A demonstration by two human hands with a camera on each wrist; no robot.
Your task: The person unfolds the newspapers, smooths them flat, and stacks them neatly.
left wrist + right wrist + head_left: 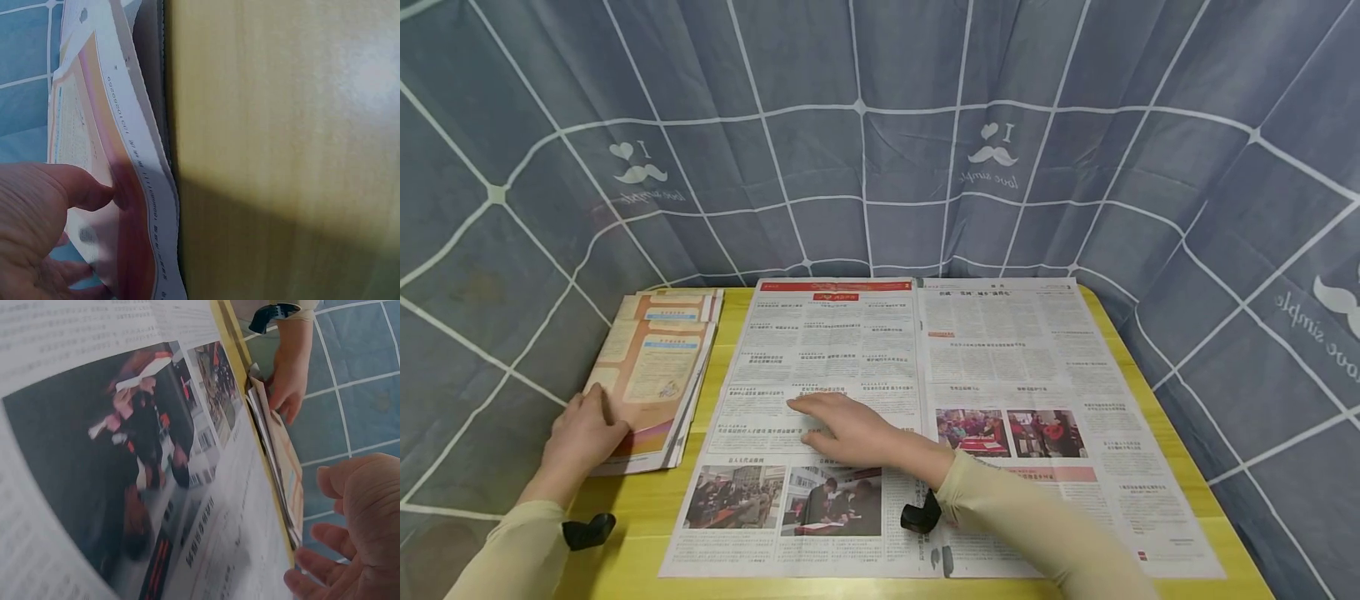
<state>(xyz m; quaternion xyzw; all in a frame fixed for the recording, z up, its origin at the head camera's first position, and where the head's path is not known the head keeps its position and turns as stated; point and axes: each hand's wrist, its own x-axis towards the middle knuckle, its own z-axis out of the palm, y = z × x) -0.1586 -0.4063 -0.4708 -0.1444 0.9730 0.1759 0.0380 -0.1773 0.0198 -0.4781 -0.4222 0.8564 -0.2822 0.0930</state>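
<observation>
In the head view, a newspaper (pixel 955 375) lies spread flat over the middle of the tabletop (pixel 640 521), 2 pages side by side, from the far edge nearly down to the near edge, so I judge the spreading done. A stack of folded papers (pixel 655 367) lies along the tabletop's left edge, its layers not quite flush; none of it rests on the newspaper, so work with the stack looks like the part left, and I would call this an early stage. The left hand's grip (pixel 585 427) is at the stack's near left part, thumb on the top sheet. The right hand's grip (pixel 846 427) is empty, fingers reaching toward the tabletop's left edge over 1 page of the newspaper; whether they touch it I cannot tell. In the left wrist view, the thumb bears on the printed top sheet while some of the other fingers reach the paper's edge and partly drop out of sight behind it, so that grip seems closed lightly on the stack; the upper layers bow, with a dark gap beneath. In the right wrist view, the right thumb and fingers stand apart with nothing between them; past the newspaper's photographs, the stack lies at the tabletop's left edge with the left hand on it.
</observation>
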